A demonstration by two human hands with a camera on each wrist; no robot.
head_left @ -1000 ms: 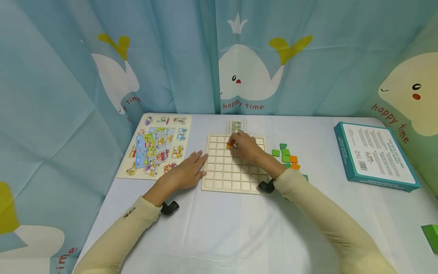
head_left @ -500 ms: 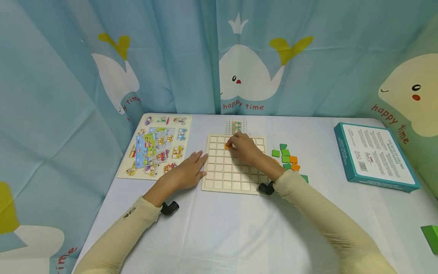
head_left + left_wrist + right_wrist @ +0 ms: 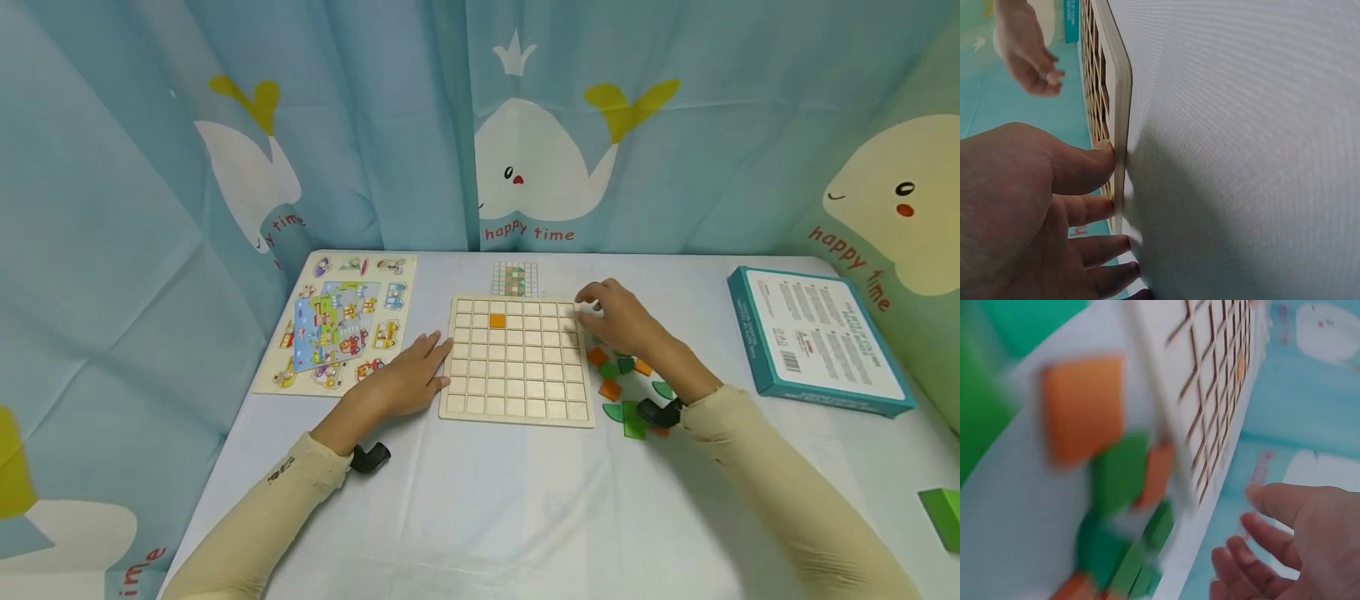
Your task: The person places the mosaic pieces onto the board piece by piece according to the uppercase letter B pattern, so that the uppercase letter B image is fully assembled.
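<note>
A wooden grid board (image 3: 516,371) lies on the white table. One orange square tile (image 3: 497,321) sits in a cell of its second row, left of the middle. At the board's left edge my left hand (image 3: 408,379) touches the rim with extended fingers; the left wrist view shows thumb and fingertips against the board's side. My right hand (image 3: 621,318) hovers by the board's upper right corner, its fingers loosely bent and nothing between them. Below it lie loose green and orange tiles, among them a green tile (image 3: 633,421); the hand and forearm hide some.
A small pattern card (image 3: 515,279) lies behind the board. To the left is a wooden picture puzzle (image 3: 393,321) with an illustrated sheet (image 3: 333,325) on it. A teal box (image 3: 821,342) lies at the right, and a green block (image 3: 941,517) near the right edge.
The right hand has let go of the orange tile, which now lies flat in its cell, and has moved right toward the loose tiles. The left hand has stayed at the board's edge.
</note>
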